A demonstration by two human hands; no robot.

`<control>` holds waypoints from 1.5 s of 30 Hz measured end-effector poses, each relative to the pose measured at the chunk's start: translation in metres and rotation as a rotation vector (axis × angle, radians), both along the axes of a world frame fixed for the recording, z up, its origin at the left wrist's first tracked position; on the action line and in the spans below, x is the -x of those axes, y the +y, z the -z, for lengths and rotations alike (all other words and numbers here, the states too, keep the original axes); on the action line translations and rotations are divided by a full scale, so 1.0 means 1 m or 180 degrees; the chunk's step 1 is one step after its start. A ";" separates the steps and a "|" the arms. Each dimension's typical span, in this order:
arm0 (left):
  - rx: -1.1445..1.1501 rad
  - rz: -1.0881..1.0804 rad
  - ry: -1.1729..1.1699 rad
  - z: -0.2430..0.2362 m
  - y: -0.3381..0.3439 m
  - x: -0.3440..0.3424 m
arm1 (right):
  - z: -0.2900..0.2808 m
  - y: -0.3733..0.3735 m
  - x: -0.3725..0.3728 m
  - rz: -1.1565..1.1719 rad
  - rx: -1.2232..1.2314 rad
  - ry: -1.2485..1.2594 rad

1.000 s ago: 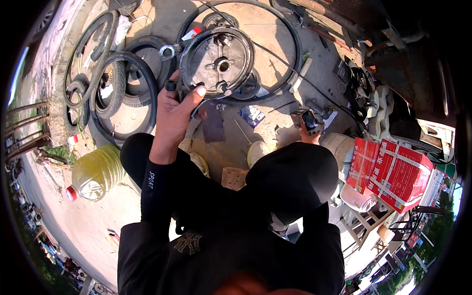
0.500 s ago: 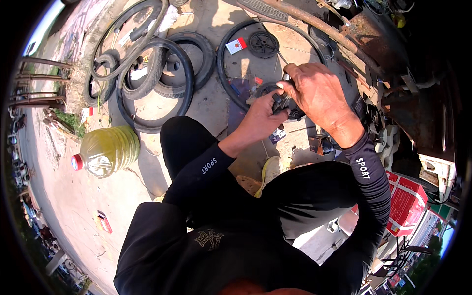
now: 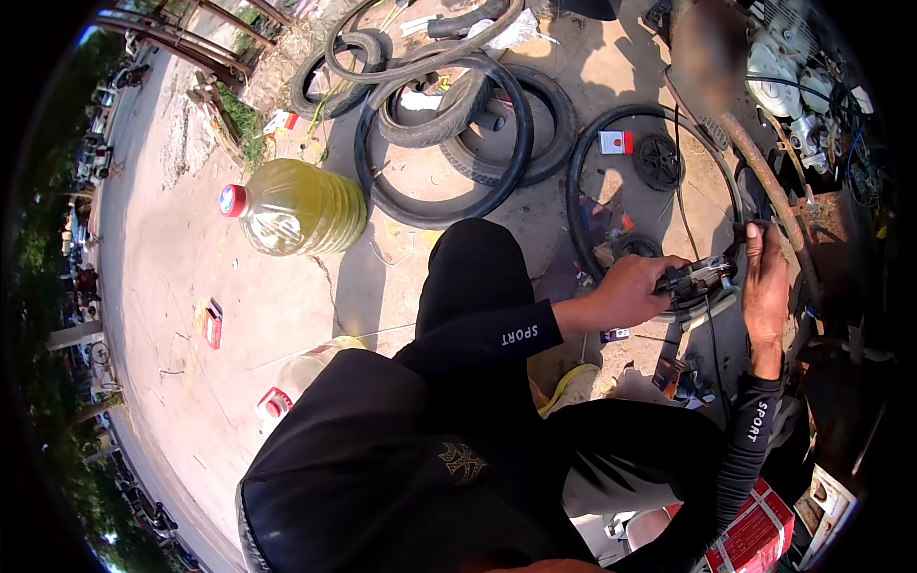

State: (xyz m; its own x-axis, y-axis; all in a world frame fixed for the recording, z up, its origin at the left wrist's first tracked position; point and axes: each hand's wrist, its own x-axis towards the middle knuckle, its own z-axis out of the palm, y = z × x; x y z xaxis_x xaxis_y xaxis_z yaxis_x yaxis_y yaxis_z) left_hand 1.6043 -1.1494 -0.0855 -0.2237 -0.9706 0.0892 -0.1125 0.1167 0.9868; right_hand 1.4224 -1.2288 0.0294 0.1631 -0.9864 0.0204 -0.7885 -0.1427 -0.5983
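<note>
Out at the right of the head view, my left hand grips a dark metal part with a shiny section, seen edge-on. My right hand is closed at the part's right end, its fingertips up beside a dark piece. A thin black cable runs down past them. Behind lie a large black rubber ring on the ground, a small spoked black wheel and a red-and-white packet. Smaller items beneath the hands are partly hidden.
Several tyres and tubes lie ahead. A jug of yellow liquid stands left, near another red-capped container. A rusty bar and engine line the right. Red boxes sit lower right. A road with vehicles is at far left.
The view has swung, shifting surroundings rightward. The round plate first held up in my left hand is now not seen face-on. My right hand came up to join the left, then moved to the part's right end.
</note>
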 end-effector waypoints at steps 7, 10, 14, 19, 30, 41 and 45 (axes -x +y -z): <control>-0.0699 0.0151 0.0137 -0.017 -0.003 -0.001 | 0.009 0.017 -0.034 -0.1057 0.0716 0.1059; -0.0247 -0.0011 0.0130 -0.016 -0.005 -0.004 | 0.026 -0.041 0.051 -0.0051 -0.0299 -0.0423; -0.0011 -0.0185 -0.0119 0.013 0.007 0.004 | 0.036 -0.017 0.014 -0.0032 0.0137 -0.0410; -0.0188 -0.0206 0.0095 -0.012 0.002 0.001 | 0.028 -0.030 0.021 -0.0247 0.0228 -0.0510; -0.0181 -0.0060 0.0123 -0.025 -0.002 -0.007 | 0.030 -0.036 0.050 0.0600 -0.1250 -0.1651; -0.0107 -0.0210 -0.0123 0.001 0.004 0.005 | 0.055 -0.029 0.045 0.0394 0.0215 -0.0925; -0.0094 -0.0224 -0.0219 0.003 -0.003 0.010 | 0.009 0.017 -0.037 -0.1379 0.0965 0.0554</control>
